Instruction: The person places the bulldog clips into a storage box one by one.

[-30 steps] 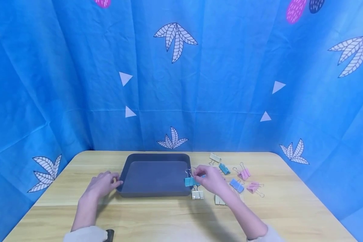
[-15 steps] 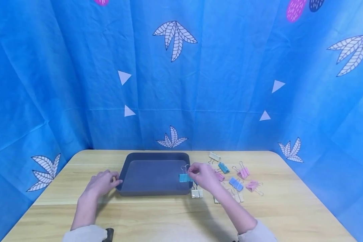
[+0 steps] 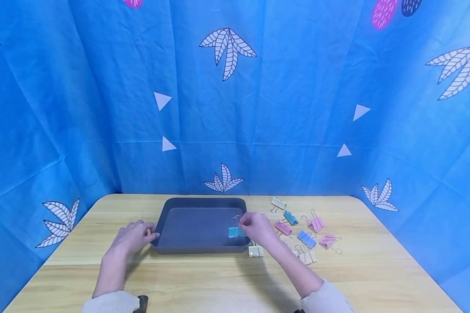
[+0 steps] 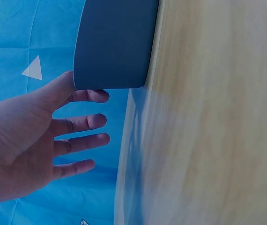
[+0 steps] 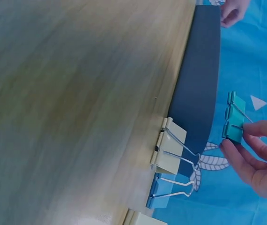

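Note:
A dark grey tray [image 3: 203,228] lies on the table, its bottom bare. At its left side my left hand [image 3: 131,237] pinches the rim between thumb and index finger; in the left wrist view the other fingers [image 4: 82,123] stay straight and spread. My right hand [image 3: 260,229] pinches a teal binder clip [image 3: 236,232] by its wire handles, above the tray's right end. The right wrist view shows that teal clip with its closed spine turned downward. Just outside the tray's near right corner stands a cream binder clip [image 3: 256,251], with a blue binder clip [image 5: 160,191] beside it.
More binder clips are scattered right of the tray: a teal one [image 3: 290,218], a blue one [image 3: 307,239], pink ones [image 3: 316,224], and cream ones [image 3: 307,258], some partly behind my right forearm. A blue patterned curtain [image 3: 297,108] hangs behind the wooden table [image 3: 203,282].
My right hand has moved left with the teal binder clip, from the tray's right edge to over its inside. The left hand keeps its place on the rim.

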Motion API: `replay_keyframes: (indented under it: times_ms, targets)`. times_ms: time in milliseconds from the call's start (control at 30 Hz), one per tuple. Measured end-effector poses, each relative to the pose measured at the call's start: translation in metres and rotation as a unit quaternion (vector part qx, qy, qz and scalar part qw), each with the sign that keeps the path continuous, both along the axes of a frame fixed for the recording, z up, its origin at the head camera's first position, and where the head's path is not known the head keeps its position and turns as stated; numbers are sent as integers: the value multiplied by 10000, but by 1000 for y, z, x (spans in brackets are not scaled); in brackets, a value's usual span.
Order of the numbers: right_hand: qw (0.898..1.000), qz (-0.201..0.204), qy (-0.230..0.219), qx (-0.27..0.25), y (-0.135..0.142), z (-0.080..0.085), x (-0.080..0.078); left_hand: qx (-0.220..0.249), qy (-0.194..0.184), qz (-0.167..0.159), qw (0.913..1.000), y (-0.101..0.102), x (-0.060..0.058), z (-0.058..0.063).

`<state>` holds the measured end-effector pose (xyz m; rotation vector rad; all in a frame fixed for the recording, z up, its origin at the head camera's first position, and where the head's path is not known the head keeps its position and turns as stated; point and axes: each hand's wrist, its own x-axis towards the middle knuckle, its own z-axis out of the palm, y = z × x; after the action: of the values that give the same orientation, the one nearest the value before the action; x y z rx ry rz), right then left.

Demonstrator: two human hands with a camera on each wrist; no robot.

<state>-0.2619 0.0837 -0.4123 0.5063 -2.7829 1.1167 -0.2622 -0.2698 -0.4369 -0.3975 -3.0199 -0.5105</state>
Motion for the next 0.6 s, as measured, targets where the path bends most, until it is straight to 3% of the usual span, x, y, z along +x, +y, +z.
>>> replay_keyframes:
  times_ms: [600]
  targets:
    - [9947, 12, 323, 975, -19, -20, -7, 16, 115, -47, 9999, 0, 0, -1]
